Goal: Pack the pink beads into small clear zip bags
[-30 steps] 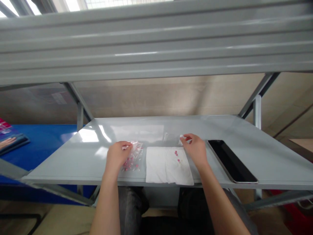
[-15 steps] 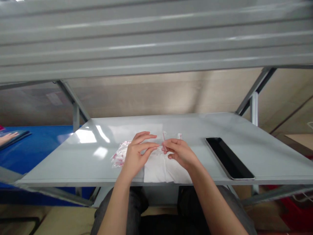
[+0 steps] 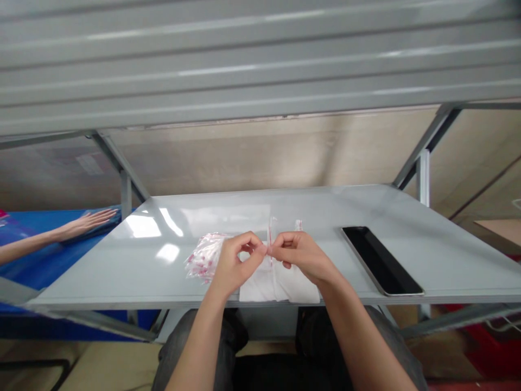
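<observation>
Both hands meet in front of me over a white folded sheet (image 3: 260,290), cloth or paper. With thumb and forefinger, my right hand (image 3: 301,254) pinches a small clear zip bag (image 3: 271,265) with a red line along it. My left hand (image 3: 241,263) is closed in a pinch too, its fingertips touching the bag's edge beside the right fingertips. Left of my left hand lies a loose pile of clear bags with red marks (image 3: 201,258). Another red-marked bag edge (image 3: 299,224) shows just behind my right hand. The fingers partly hide the held bag.
A black-screened tablet (image 3: 380,260) lies on the grey table (image 3: 101,277) at the right. Metal struts (image 3: 427,144) rise at both sides, below a ribbed grey panel (image 3: 260,60). At far left, another person's hand (image 3: 87,221) rests over a blue surface (image 3: 24,266).
My left hand's fingers have closed from spread to a pinch at the bag, meeting my right fingertips. The other person's hand has moved right, further into view.
</observation>
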`<state>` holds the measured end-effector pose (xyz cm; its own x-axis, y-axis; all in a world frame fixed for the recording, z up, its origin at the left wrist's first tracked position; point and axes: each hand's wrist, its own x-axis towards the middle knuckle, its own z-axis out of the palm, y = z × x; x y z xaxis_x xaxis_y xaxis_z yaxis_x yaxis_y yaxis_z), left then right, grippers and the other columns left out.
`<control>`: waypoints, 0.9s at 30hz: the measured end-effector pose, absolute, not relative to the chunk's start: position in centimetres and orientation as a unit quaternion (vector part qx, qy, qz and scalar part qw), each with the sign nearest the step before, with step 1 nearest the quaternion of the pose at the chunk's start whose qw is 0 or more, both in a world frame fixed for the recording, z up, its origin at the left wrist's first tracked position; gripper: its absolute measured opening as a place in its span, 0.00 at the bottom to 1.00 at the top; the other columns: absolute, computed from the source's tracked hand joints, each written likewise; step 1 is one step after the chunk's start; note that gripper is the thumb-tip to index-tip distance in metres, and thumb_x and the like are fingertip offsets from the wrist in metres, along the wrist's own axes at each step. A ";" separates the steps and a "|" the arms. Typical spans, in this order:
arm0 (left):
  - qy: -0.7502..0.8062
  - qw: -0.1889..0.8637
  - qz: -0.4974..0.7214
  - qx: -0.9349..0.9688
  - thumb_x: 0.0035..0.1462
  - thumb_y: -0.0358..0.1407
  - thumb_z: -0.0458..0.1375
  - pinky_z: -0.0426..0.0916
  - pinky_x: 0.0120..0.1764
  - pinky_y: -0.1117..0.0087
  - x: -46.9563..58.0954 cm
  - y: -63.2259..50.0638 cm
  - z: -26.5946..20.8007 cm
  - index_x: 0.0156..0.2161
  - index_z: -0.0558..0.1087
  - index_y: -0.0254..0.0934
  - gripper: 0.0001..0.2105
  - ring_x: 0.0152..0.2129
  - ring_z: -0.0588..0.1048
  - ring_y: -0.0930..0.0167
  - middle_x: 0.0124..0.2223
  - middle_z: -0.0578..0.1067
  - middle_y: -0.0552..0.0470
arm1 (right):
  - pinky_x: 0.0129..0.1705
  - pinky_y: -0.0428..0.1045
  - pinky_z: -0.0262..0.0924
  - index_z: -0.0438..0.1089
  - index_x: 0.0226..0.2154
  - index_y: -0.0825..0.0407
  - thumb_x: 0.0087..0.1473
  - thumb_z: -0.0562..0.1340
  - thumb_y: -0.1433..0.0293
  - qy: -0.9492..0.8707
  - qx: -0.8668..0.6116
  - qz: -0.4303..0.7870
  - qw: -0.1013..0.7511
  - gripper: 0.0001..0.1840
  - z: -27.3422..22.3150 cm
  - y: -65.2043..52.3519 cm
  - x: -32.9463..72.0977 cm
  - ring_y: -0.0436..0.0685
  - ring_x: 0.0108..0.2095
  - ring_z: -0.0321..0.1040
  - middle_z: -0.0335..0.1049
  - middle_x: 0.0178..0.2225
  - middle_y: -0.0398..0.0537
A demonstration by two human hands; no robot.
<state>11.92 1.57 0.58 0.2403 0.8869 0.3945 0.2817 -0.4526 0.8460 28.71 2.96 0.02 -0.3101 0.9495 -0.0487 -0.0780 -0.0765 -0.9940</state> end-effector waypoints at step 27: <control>0.460 0.091 0.479 0.742 0.44 0.26 0.52 0.54 0.23 0.73 12.6 0.8 0.0 0.18 0.54 0.39 0.12 0.16 0.58 0.76 0.17 0.57 0.60 | 0.27 0.46 0.50 0.60 0.17 0.51 0.43 0.59 0.75 -0.718 -0.495 0.126 0.472 0.08 1.0 1.5 28.5 0.49 0.23 0.57 0.61 0.19 0.40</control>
